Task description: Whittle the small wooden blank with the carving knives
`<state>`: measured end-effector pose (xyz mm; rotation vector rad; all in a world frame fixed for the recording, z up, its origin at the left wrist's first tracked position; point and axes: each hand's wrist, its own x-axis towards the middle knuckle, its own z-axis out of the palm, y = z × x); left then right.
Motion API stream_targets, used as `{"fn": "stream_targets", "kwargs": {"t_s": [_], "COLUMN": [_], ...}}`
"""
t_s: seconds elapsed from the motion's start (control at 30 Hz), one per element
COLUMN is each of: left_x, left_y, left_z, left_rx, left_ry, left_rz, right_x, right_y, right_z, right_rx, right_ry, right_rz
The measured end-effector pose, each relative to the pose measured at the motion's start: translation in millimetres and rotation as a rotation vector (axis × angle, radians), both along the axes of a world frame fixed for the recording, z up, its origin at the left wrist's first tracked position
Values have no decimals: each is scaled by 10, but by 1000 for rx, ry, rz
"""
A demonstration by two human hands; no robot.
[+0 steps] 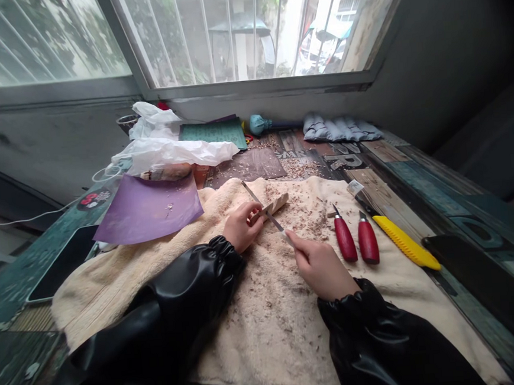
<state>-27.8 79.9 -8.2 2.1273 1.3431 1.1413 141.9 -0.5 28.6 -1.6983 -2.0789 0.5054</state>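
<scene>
My left hand (pixel 240 224) is closed around a small pale wooden piece (pixel 277 203), pinning it to a cream towel (pixel 267 322) littered with wood shavings. My right hand (pixel 319 264) grips the near end of a thin metal file (pixel 264 210). The file lies slantwise across the wood, its tip pointing away to the left. Both arms wear shiny black sleeves.
Two red-handled carving knives (pixel 355 241) and a yellow-handled tool (pixel 403 243) lie on the towel to the right. A purple sheet (pixel 149 207), white plastic bags (pixel 169 149), a green sheet (pixel 214 133) and a dark tablet (pixel 62 264) lie left and behind. A grey cushion (pixel 338 129) rests under the window.
</scene>
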Motion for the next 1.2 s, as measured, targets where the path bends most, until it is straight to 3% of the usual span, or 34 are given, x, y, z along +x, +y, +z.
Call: {"fn": "stream_targets", "kwargs": {"t_s": [0.33, 0.67, 0.93, 1.2], "left_x": [8, 14, 31, 4], "left_y": [7, -56, -92, -67], "left_z": [-16, 38, 75, 50], "left_rx": [-26, 55, 62, 49], "left_ry": [-14, 59, 76, 25], "left_rz": [11, 81, 99, -94], "right_x": [-25, 9, 156, 282], "right_y": [-3, -10, -280, -494], "right_z": [-5, 27, -69, -99], "right_rx": [-13, -43, -8, -18], "right_ry": [-31, -1, 48, 30], "right_rz": [-18, 0, -13, -45]}}
